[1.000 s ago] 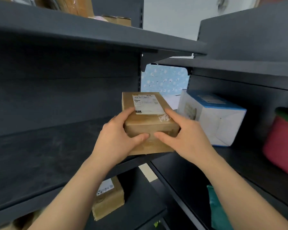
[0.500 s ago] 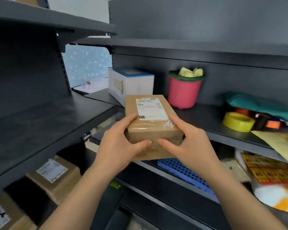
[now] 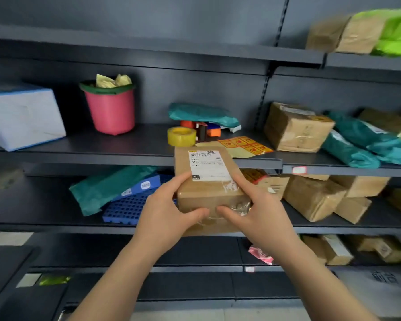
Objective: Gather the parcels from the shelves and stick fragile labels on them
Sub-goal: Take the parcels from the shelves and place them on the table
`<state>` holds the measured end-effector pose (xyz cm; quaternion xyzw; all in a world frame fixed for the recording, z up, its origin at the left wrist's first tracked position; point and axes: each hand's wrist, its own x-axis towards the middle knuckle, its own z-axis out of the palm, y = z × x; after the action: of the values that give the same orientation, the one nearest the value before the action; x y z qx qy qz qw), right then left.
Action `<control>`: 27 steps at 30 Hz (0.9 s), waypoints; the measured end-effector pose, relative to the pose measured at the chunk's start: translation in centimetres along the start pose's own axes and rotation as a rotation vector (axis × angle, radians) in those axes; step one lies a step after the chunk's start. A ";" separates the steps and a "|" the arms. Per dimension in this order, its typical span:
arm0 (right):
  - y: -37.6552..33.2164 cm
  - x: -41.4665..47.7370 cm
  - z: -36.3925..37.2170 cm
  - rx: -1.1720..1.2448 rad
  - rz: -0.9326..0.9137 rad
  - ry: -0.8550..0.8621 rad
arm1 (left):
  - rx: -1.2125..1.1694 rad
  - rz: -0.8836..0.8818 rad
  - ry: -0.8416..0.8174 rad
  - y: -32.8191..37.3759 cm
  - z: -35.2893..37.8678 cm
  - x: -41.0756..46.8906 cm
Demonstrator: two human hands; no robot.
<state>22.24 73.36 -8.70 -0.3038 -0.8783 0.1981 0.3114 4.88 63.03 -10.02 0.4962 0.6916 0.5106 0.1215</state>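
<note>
A brown cardboard parcel (image 3: 206, 188) with a white shipping label on top hangs in the air in front of the dark shelves. My left hand (image 3: 167, 216) grips its near left corner and my right hand (image 3: 257, 216) grips its near right corner, thumbs on the front face. A sheet of yellow-and-red fragile labels (image 3: 245, 144) lies on the middle shelf (image 3: 125, 156) just behind the parcel. Beside the sheet stands a yellow tape roll (image 3: 181, 136).
The middle shelf also carries a white-blue box (image 3: 21, 117), a pink bucket (image 3: 110, 110), teal mailer bags (image 3: 366, 144) and a brown box (image 3: 296, 128). More brown boxes (image 3: 315, 195) and a blue perforated tray (image 3: 130, 207) lie one shelf lower.
My view has swung right from the corner shelves to the long shelf wall. The parcel stays gripped in both hands and now sits in front of the label sheet.
</note>
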 end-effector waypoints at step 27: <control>22.1 -13.9 -21.2 -0.343 0.635 0.450 | -0.217 0.374 -0.686 14.0 36.9 6.7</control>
<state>54.08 83.90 -11.12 -0.6423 -0.6715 0.0638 0.3640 34.49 89.84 -12.72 0.7392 0.4509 0.3987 0.3021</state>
